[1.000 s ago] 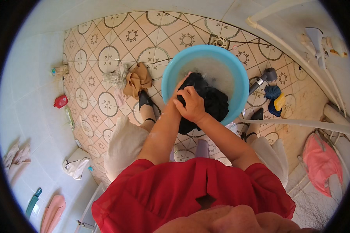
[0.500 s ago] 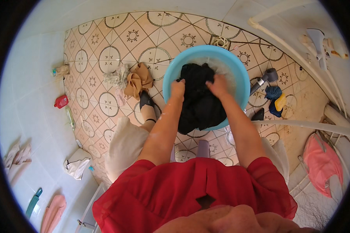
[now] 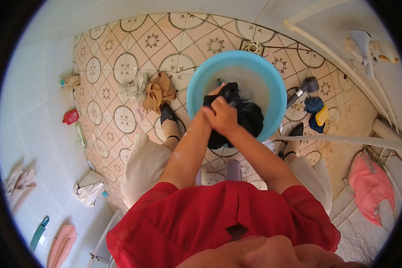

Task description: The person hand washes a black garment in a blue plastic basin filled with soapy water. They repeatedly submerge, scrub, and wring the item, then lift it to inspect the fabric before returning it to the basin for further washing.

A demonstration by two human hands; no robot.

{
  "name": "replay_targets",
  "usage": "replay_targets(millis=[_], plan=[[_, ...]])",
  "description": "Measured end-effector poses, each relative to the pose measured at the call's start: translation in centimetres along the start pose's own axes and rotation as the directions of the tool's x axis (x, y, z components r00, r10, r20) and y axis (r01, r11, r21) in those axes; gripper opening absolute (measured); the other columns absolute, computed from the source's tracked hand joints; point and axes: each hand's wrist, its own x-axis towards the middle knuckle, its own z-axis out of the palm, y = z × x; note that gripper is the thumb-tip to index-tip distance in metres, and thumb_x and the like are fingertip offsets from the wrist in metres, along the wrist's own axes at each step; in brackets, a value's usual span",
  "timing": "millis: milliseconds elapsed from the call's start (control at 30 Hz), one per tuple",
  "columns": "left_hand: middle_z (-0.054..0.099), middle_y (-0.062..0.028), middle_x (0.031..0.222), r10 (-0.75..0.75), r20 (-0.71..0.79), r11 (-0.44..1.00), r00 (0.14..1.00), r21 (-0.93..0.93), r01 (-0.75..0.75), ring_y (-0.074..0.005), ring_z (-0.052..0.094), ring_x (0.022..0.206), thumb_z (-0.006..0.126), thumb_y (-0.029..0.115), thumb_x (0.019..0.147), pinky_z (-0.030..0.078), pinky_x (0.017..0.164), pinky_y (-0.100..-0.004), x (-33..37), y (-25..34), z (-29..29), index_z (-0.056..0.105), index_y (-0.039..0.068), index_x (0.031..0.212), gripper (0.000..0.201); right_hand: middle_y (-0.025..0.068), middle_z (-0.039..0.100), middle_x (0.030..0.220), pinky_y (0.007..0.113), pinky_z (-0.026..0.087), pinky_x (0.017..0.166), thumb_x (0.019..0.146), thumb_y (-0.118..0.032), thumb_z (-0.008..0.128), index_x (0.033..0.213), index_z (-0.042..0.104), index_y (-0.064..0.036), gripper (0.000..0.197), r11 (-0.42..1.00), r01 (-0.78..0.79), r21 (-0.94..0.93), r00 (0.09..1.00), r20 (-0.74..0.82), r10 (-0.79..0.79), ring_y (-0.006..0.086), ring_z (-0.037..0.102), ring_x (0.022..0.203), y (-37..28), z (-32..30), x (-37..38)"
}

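Observation:
A wet black cloth [image 3: 249, 117] hangs bunched at the near side of a light blue basin [image 3: 280, 96], partly over its rim. My right hand [image 3: 224, 117] is closed on the cloth and lies right against my left hand [image 3: 216, 90]. The left hand is partly hidden behind the right one and the cloth; its visible part grips the same black fabric. Cloudy water [image 3: 253, 78] shows in the far part of the basin.
Tan cloth [image 3: 160, 93] and pale lacy cloth [image 3: 136, 88] lie on the tiled floor to the left. On the right are a grey brush-like tool [image 3: 309, 86], blue cloth [image 3: 314, 106] and a yellow piece [image 3: 321, 116]. A white pipe [image 3: 353, 142] runs across the right side.
My right hand has moved left, across to my left hand. The black cloth, spread between both hands before, is now gathered lower and nearer, baring more water.

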Motion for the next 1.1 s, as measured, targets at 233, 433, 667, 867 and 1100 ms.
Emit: replay_targets(millis=[233, 433, 667, 867, 1100], plan=[[0.056, -0.0156, 0.117, -0.433, -0.273, 0.902, 0.859, -0.127, 0.414, -0.0263, 0.056, 0.1, 0.044, 0.025, 0.092, 0.045, 0.086, -0.0361, 1.0, 0.0, 3.3, 0.05, 0.002, 0.122, 0.038, 0.0161, 0.061, 0.085, 0.047, 0.045, 0.061, 0.087, -0.04, 0.05, 0.078, 0.055, -0.0049, 0.037, 0.872, -0.409, -0.27, 0.912, -0.082, 0.403, 0.0385, 0.057, 0.069, 8.7, -0.4, 4.7], [0.054, -0.0217, 0.118, 0.322, -0.002, 0.329, 0.947, 0.938, -0.109, -0.0361, 0.052, 0.109, 0.045, 0.022, 0.087, 0.043, 0.09, -0.0425, 1.3, -2.4, 1.2, 0.057, 0.006, 0.116, 0.035, 0.0185, 0.061, 0.105, 0.045, 0.042, 0.086, 0.094, -0.037, 0.033, 0.104, 0.062, -0.0064, 0.044, 0.841, -0.406, -0.357, 0.71, 0.456, 0.536, 0.0375, 0.056, 0.096, 14.2, -0.6, 2.1], [0.056, -0.0201, 0.117, -0.451, -0.171, -0.066, 0.876, 0.985, 0.158, -0.0372, 0.051, 0.11, 0.041, 0.028, 0.089, 0.038, 0.096, -0.0413, 0.9, -5.7, -1.5, 0.058, 0.007, 0.116, 0.039, 0.0198, 0.062, 0.099, 0.043, 0.043, 0.085, 0.091, -0.036, 0.041, 0.096, 0.063, -0.0016, 0.041, 0.836, -0.368, -0.408, 0.567, 0.614, 0.549, 0.0368, 0.057, 0.093, 13.0, -0.5, -1.9], [0.058, -0.0213, 0.112, 0.074, 0.065, 0.1, 0.995, 0.992, -0.072, -0.0357, 0.053, 0.106, 0.046, 0.024, 0.085, 0.039, 0.094, -0.0419, -0.9, -1.8, -0.7, 0.061, 0.003, 0.108, 0.034, 0.0114, 0.063, 0.085, 0.031, 0.044, 0.078, 0.089, -0.029, 0.053, 0.094, 0.062, -0.0012, 0.029, 0.772, -0.615, 0.159, 0.78, 0.27, 0.565, 0.0187, 0.058, 0.085, 11.3, -4.7, -0.5], [0.056, -0.0143, 0.119, -0.391, -0.122, 0.915, 0.912, 0.054, 0.399, -0.0251, 0.051, 0.111, 0.057, 0.027, 0.082, 0.038, 0.095, -0.036, -1.9, 6.1, 3.6, 0.056, 0.003, 0.114, 0.041, 0.0057, 0.06, 0.085, 0.027, 0.045, 0.069, 0.089, -0.015, 0.055, 0.096, 0.061, -0.0034, 0.015, 0.93, -0.266, 0.252, 0.943, -0.131, 0.305, 0.0125, 0.055, 0.078, 4.1, -8.5, 4.7]])
